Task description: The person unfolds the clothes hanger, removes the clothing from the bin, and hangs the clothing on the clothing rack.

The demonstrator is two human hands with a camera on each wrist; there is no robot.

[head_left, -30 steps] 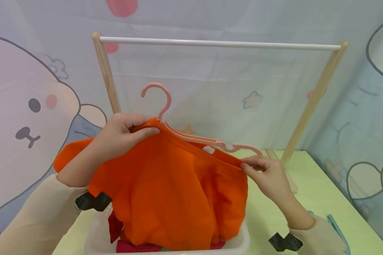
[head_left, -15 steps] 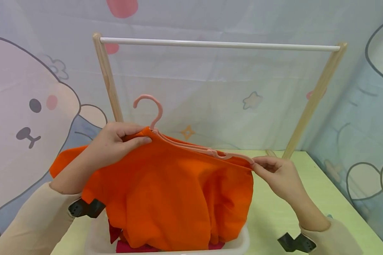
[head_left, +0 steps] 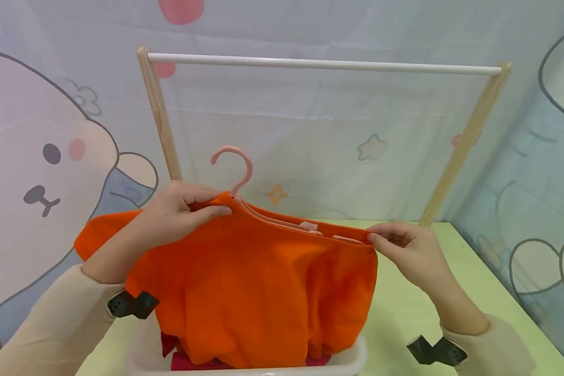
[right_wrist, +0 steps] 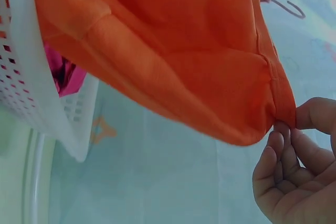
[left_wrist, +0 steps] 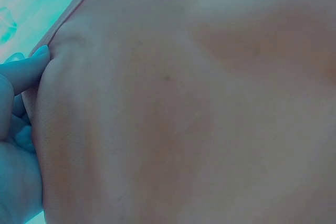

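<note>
Head view: the left hand [head_left: 183, 214] pinches the neckline of the shirt [head_left: 263, 292] beside the hook of the hanger [head_left: 244, 169]; the right hand [head_left: 413, 256] pinches the neckline's far end. The shirt's lower part hangs inside the front rim of the basket [head_left: 359, 351]. The rack [head_left: 324, 62] has one post near the back right corner of the tabletop [head_left: 395, 318].

Left wrist view: thumb and fingers grip the shirt's edge.

Right wrist view: fingertips grip the neckline; pink cloth [right_wrist: 68, 74] lies in the basket.
</note>
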